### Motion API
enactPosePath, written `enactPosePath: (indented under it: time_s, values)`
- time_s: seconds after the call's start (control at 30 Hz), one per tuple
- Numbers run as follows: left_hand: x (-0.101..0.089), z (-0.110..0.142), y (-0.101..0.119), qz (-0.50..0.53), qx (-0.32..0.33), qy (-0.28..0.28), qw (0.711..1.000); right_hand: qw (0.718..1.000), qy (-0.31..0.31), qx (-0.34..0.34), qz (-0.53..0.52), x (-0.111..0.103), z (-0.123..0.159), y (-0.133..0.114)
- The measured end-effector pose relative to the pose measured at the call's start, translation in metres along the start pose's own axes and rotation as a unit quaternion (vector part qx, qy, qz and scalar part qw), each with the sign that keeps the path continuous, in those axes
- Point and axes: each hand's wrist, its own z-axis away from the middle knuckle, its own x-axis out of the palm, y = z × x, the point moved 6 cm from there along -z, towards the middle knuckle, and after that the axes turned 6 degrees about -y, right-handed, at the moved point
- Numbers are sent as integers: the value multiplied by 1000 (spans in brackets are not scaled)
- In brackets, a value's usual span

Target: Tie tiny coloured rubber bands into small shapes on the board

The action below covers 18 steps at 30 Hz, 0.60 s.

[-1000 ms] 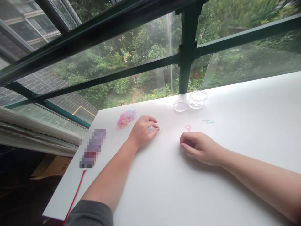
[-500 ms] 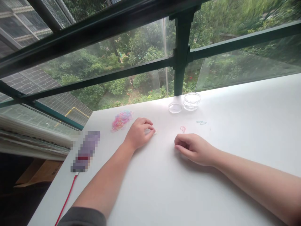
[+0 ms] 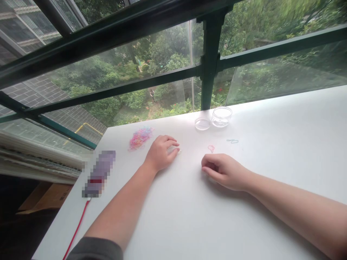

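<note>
On the white table, my left hand (image 3: pixel 162 152) rests with thumb and fingers a little apart. At its thumb tip lies a tiny pale rubber band (image 3: pixel 180 151), hard to make out. Just behind that hand spreads a loose pile of pink, purple and blue rubber bands (image 3: pixel 140 138). My right hand (image 3: pixel 225 171) lies on its side with the fingers curled in and the thumb against them; nothing shows in it. Beyond its knuckles is a small group of pink rubber bands (image 3: pixel 211 148). Bluish rubber bands (image 3: pixel 232 141) lie farther back to the right.
A clear round jar (image 3: pixel 221 117) and its shallow clear lid (image 3: pixel 202 124) stand at the table's window edge. A blurred-out phone-like object (image 3: pixel 99 174) with a red cable (image 3: pixel 77 225) lies on the left. Green window frames (image 3: pixel 210 65) border the white table (image 3: pixel 184 224).
The thumb and index finger of my left hand have parted very slightly. My right hand stays where it was, and the view has barely shifted.
</note>
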Motion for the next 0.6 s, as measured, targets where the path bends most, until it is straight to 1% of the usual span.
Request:
enactPosePath:
  time_s: [0.13,0.2,0.47,0.6]
  values:
    - [5,1,5,-10,24,-60,998,1000,3,-2,6,0,0,1]
    - [8,1,5,-19,26,-77,996,1000,5,-2,7,0,0,1]
    - [12,0,2,-31,35,-74,996,1000,2,-4,4,0,1,0]
    - [12,-1,1,-25,25,-65,997,1000,2,-3,7,0,0,1]
